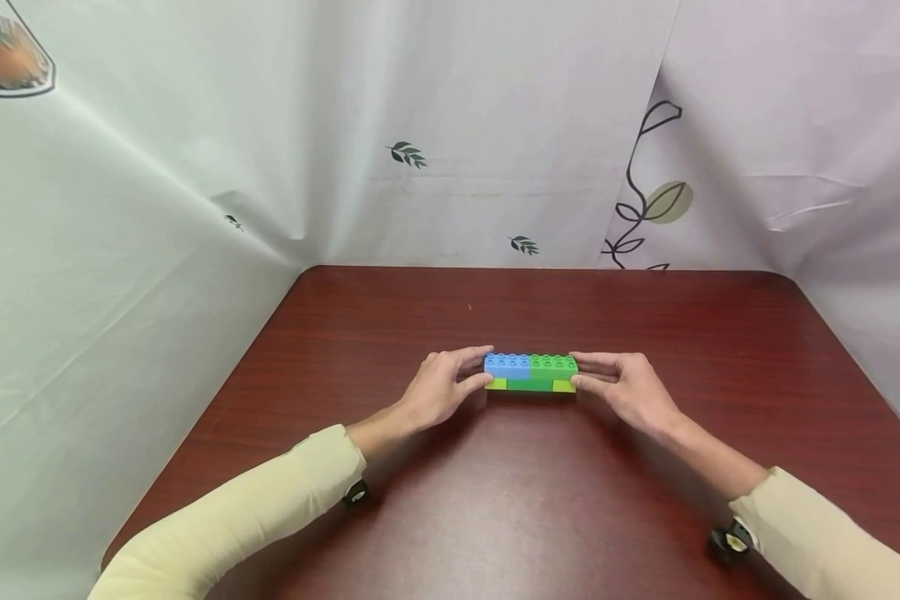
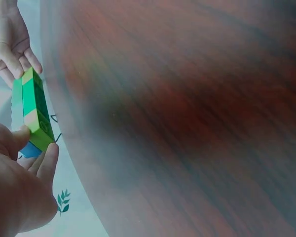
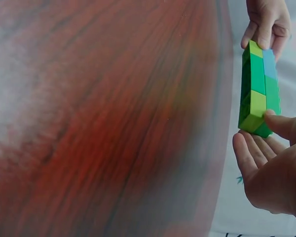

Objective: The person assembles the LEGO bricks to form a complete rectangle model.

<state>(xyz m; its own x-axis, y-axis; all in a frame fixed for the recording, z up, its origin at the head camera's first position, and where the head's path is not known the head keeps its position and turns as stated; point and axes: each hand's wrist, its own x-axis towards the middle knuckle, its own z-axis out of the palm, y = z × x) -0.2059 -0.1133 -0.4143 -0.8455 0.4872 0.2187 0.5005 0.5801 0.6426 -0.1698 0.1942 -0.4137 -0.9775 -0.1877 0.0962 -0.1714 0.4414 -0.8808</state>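
A bar of joined toy building bricks (image 1: 530, 374) is held level between both hands over the table. Its upper layer is a blue brick (image 1: 506, 366) on the left and a green brick (image 1: 554, 367) on the right, studs up. Below them a darker green brick (image 1: 530, 385) lies between two lime bricks (image 1: 563, 386). My left hand (image 1: 442, 387) pinches the blue end, thumb in front and fingers behind. At the opposite end my right hand (image 1: 633, 390) grips in the same way. Both wrist views show the hollow underside of a lime brick (image 2: 42, 131).
The dark red-brown wooden table (image 1: 450, 508) stretches around the hands. Pale cloth curtain (image 1: 465, 100) with printed leaves hangs behind the far edge and along both sides. Each cream sleeve has a small dark device (image 1: 731, 542) at its cuff.
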